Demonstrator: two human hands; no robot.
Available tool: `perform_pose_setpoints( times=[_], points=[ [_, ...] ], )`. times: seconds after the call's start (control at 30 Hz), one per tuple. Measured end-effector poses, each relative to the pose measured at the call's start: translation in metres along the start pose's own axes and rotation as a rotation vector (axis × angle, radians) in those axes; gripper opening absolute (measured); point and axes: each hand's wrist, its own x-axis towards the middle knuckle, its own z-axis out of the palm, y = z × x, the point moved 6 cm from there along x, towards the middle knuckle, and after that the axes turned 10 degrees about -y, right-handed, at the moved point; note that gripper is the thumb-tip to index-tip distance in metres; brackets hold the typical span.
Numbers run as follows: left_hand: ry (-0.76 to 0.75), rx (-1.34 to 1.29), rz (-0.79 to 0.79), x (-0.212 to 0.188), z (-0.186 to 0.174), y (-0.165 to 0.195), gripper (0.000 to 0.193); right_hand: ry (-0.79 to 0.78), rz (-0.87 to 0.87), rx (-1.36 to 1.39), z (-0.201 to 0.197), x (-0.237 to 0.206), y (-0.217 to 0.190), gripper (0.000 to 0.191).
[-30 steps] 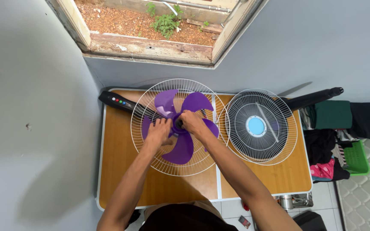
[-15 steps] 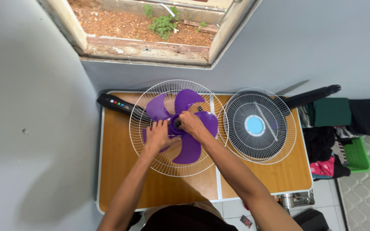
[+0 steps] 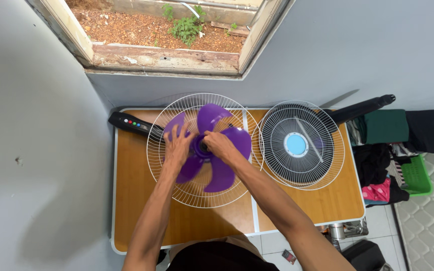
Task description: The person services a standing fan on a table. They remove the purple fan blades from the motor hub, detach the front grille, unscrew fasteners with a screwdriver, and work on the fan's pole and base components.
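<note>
A purple fan blade (image 3: 221,173) sits inside a white wire rear guard (image 3: 202,195) lying on the wooden table (image 3: 136,200). My left hand (image 3: 178,146) rests flat on the left purple blades with fingers spread. My right hand (image 3: 218,144) pinches the hub at the blade's centre. To the right lies the separate front guard (image 3: 302,145) with a light blue centre disc. The fan's black stem with coloured buttons (image 3: 131,123) sticks out at the far left of the table.
A black pole (image 3: 360,108) lies across the table's far right corner. Dark and green clothes and a green basket (image 3: 418,175) sit right of the table. An open window (image 3: 167,55) is in the wall behind. Grey walls close in the left and back.
The purple blade has turned between the frames. My right hand has shifted onto the hub and my left hand now lies flat on the left blades.
</note>
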Motion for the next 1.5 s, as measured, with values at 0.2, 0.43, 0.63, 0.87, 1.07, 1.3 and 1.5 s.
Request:
perform_pose_setpoints(
  times=[0.2,0.43,0.63,0.87,1.07,1.3,1.5],
  points=[
    [0.109,0.027,-0.212,0.028,-0.015,-0.007,0.037,-0.013,0.02,0.007,-0.004,-0.004,0.003,0.01],
    [-0.077,-0.208,-0.367,-0.022,0.01,0.013,0.058,-0.02,0.073,0.043,-0.001,0.002,0.011,0.018],
    [-0.242,-0.275,-0.305,-0.051,0.035,0.046,0.102,-0.031,0.092,0.057,0.0,0.004,0.016,0.022],
    [-0.188,-0.09,-0.174,-0.025,0.028,-0.012,0.055,-0.035,0.098,0.081,-0.001,0.002,0.012,0.018],
    [-0.131,-0.049,-0.155,-0.001,-0.005,-0.028,0.041,0.022,0.025,0.008,-0.004,0.004,0.003,0.007],
    [0.036,0.079,-0.294,0.034,-0.022,-0.016,0.01,0.141,-0.059,-0.014,-0.013,-0.007,-0.002,0.01],
    [-0.058,-0.12,-0.254,0.052,-0.007,0.002,0.015,0.091,-0.041,-0.03,-0.014,-0.008,0.001,0.005]
  ],
)
